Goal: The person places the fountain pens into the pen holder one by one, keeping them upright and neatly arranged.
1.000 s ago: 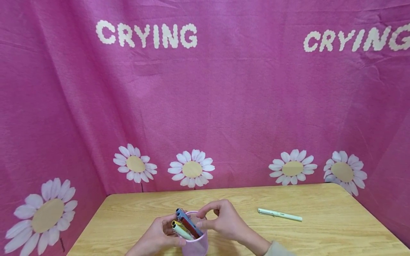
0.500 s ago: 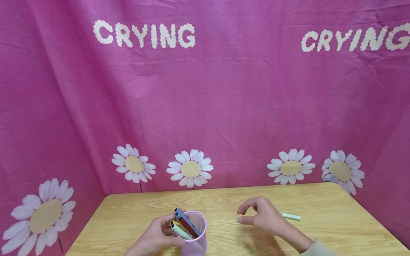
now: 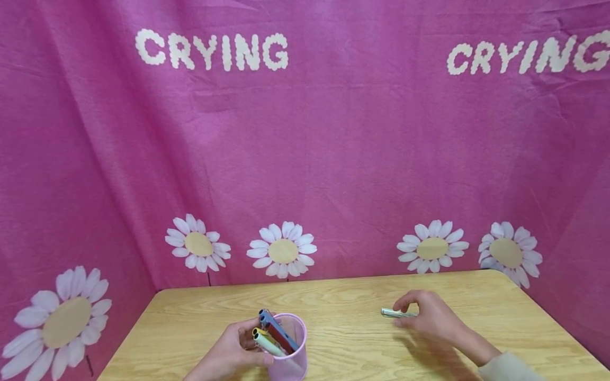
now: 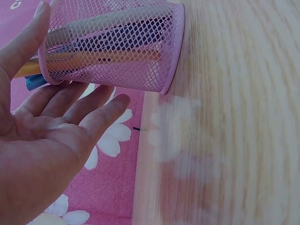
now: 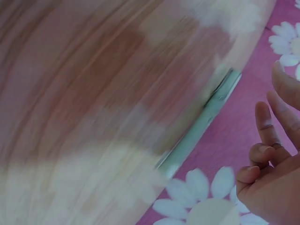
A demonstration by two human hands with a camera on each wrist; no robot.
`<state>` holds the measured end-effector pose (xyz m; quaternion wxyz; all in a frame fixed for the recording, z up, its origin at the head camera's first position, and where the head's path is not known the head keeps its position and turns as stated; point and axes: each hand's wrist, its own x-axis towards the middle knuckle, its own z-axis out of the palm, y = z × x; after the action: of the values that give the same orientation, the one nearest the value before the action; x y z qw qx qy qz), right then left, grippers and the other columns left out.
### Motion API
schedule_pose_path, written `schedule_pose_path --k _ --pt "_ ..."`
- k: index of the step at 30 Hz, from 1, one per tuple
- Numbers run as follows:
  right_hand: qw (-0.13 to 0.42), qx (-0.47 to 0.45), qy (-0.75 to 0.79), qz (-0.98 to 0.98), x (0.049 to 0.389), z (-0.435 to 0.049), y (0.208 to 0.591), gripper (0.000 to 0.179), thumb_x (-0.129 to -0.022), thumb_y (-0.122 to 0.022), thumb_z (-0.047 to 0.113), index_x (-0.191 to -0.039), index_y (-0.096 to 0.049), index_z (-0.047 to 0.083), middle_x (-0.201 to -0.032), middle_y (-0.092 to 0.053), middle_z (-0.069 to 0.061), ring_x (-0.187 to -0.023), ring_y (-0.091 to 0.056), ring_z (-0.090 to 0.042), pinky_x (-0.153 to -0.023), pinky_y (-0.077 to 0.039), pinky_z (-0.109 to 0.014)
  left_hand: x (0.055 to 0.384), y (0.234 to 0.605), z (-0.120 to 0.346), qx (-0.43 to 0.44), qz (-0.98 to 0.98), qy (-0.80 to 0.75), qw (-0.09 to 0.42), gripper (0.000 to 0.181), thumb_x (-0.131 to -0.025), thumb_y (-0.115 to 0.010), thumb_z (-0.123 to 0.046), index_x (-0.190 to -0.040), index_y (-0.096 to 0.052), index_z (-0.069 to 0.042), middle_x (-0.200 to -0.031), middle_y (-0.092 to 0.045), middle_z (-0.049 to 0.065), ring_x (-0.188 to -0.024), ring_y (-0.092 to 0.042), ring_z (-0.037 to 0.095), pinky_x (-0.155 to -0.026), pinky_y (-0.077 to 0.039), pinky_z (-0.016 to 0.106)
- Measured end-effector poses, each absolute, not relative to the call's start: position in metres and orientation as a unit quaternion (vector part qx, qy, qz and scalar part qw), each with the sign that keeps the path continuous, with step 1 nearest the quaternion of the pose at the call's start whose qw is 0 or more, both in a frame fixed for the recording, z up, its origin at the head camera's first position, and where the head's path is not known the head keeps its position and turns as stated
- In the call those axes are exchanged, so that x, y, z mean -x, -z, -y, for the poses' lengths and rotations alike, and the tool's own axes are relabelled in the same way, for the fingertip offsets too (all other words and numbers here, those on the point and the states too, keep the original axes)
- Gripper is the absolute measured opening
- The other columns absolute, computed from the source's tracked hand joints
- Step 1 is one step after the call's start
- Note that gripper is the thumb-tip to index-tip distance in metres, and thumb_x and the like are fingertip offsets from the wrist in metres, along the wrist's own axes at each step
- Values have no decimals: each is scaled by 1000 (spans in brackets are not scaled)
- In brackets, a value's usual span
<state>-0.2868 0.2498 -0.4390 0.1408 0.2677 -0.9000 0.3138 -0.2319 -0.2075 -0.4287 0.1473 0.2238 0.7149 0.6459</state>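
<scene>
My left hand [image 3: 233, 346] holds a pink mesh pen cup [image 3: 292, 369] near its rim, thumb on the near side and fingers on the far side. Several pens lean toward that hand inside the cup: a mint-green one [image 3: 269, 345], a dark blue one [image 3: 266, 317], a dark red one and a yellow one. On the table to the right lies a mint-green pen [image 5: 201, 122] with a clip. Over it hovers my right hand [image 3: 429, 317], thumb and forefinger apart and partly hiding the pen. The right wrist view shows a gap between the fingers and the pen.
The wood-grain table [image 3: 343, 349] has rounded back corners. Behind and at both sides hangs a magenta cloth [image 3: 333, 159] with white daisies and lettering, meeting the table's back edge.
My right hand has left the cup and moved right to the pen on the table. The left hand and the cup have stayed in place.
</scene>
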Motion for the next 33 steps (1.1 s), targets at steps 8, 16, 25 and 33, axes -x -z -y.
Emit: schedule_pose_path --k 8,16,25,33 --pt "120 -253 -276 919 299 -272 447 33 -73 -97 20 -101 -81 11 -88 -66 11 -83 -62 -14 -76 -54 -39 231 428 207 -216 -714 -648 152 68 -90 -83 -4 -149 -51 10 -123 -72 18 -108 -69 24 -93 -55 26" --pt "96 -252 -260 927 309 -285 456 35 -72 -97 25 -101 -82 10 -86 -63 14 -81 -60 -10 -75 -51 -34 232 429 207 -210 -713 -651 156 69 -91 -82 -4 -151 -49 9 -123 -72 17 -108 -68 24 -92 -55 26" --pt "73 -247 -278 925 316 -287 458 24 -73 -96 24 -92 -83 17 -88 -67 13 -85 -61 -13 -80 -49 -37 232 429 206 -214 -713 -650 155 69 -92 -81 -3 -151 -48 9 -122 -72 17 -107 -69 25 -91 -56 27" --pt "50 -254 -312 914 319 -284 460 20 -75 -95 18 -90 -84 14 -93 -73 8 -89 -64 -16 -82 -52 -38 231 427 208 -218 -713 -648 153 68 -93 -81 -4 -150 -49 10 -122 -72 18 -107 -69 25 -91 -56 27"
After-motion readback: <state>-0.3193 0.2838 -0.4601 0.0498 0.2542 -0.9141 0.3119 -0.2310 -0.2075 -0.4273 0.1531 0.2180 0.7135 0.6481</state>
